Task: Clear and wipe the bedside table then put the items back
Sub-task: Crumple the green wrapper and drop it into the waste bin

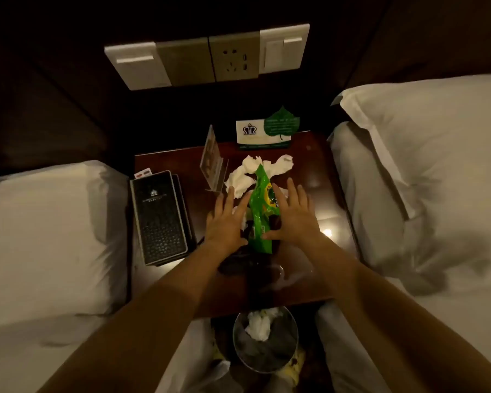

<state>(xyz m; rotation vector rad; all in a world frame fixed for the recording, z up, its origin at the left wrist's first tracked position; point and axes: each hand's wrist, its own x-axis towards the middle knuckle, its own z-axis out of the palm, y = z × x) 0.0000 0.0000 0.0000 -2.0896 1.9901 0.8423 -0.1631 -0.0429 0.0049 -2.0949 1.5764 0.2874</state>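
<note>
The bedside table (318,177) is a dark, glossy wooden surface set between two white-covered beds, and serves as the reference for all positions below.

At the table's centre lies a green snack packet (262,205), lengthwise from front to back. The left hand (224,222) is flat against the packet's left side, fingers spread and extended; the right hand (294,215) is flat against its right side in the same manner. Neither hand is curled closed. The thumbs touch the packet's near end, so it is pressed between two open palms rather than gripped by the fingers.

Crumpled white tissues (255,171) lie just behind the packet, toward the table's rear, partly under its far end. A dark item sits under the packet's near end; its nature cannot be determined.

On the table's left edge lies a black textured folder (159,217), stacked on a second similar one. An upright clear card stand (211,160) is at rear centre, left of the tissues. A white tent card with a green leaf (267,131) stands at the rear edge.

On the floor in front of the table stands a waste bin (265,341) holding crumpled tissue. A panel of switches and sockets (207,56) is mounted on the wall behind the table.
</note>
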